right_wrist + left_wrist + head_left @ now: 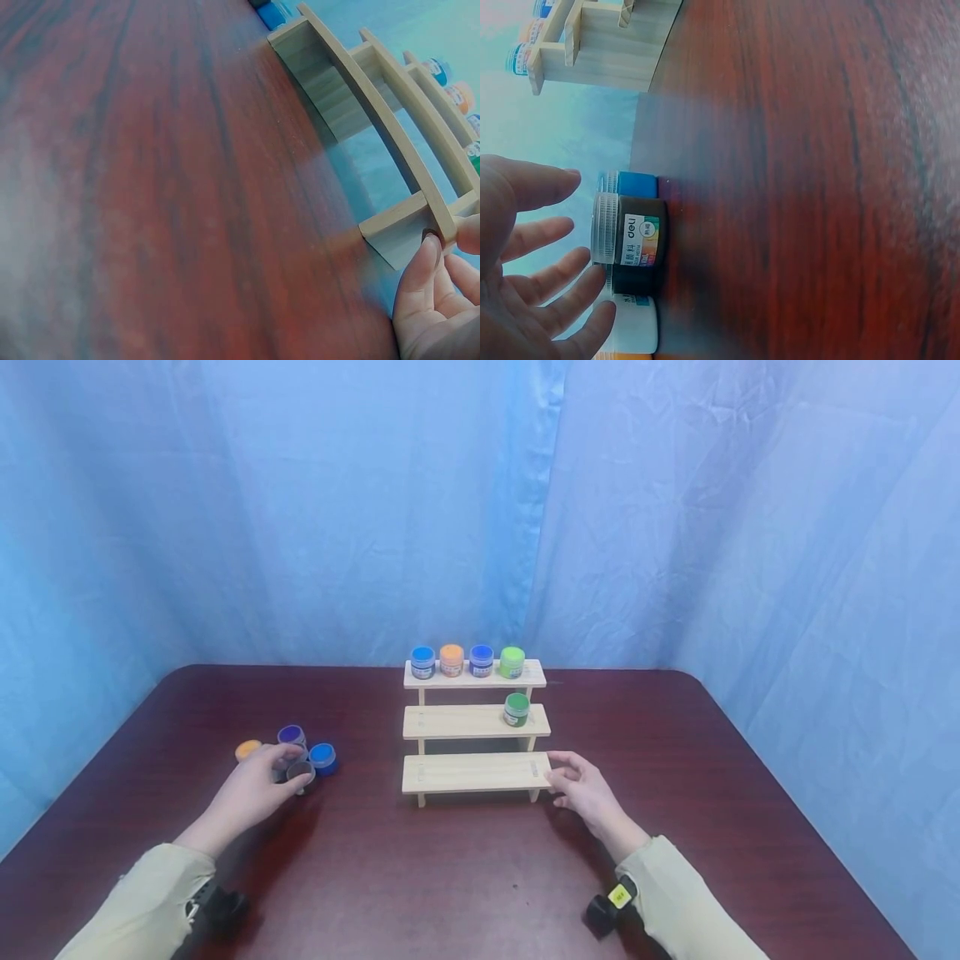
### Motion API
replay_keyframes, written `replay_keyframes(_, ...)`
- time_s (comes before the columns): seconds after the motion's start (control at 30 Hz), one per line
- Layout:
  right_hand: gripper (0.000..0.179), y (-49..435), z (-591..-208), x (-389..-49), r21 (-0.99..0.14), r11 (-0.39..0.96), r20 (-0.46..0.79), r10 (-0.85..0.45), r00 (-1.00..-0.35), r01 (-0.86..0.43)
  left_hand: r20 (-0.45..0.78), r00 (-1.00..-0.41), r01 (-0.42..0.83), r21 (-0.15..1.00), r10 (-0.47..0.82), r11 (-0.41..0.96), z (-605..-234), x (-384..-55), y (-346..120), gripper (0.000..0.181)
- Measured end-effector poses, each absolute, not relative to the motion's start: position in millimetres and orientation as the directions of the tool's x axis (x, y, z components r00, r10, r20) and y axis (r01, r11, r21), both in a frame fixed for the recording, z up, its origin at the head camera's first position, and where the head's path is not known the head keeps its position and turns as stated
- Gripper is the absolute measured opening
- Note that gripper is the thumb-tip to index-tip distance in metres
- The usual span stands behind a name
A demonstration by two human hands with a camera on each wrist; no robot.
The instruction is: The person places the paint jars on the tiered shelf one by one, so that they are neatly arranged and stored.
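Note:
Over a cluster of paint jars at the left of the table, my left hand [258,782] hovers with loosely spread fingers. A dark brown jar [641,231] labelled "deli" stands just beyond its fingertips, apparently apart from them. Around it are a blue jar [323,759], a purple jar [292,737], an orange jar [248,749] and a white jar [637,326]. My right hand [588,793] pinches the right end of the bottom step of a three-tier wooden display rack [472,773], thumb and finger on either side of the board [397,146].
Along the rack's top step stand a blue jar [423,663], an orange jar [452,661], a dark blue jar [482,662] and a light green jar [512,662]. A green jar [517,710] sits at the middle step's right. Blue curtains [337,510] hang behind the dark red table [420,877].

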State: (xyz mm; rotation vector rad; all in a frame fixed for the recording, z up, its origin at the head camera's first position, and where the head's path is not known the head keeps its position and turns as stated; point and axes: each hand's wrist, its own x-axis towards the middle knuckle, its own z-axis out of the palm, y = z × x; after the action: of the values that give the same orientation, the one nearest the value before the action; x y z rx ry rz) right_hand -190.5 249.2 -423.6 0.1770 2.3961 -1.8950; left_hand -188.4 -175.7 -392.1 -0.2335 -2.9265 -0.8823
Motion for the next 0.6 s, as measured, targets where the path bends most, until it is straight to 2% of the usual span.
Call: replay_keyframes(0.6, 0.04, 249.4, -423.8, -191.3, -0.962, 0.229, -0.139, 0.048, -0.989, 0.147, 0.119, -0.984, 0.174, 0.543, 0.13, 0.822, -392.7, -193.7, -177.0, 0.043)
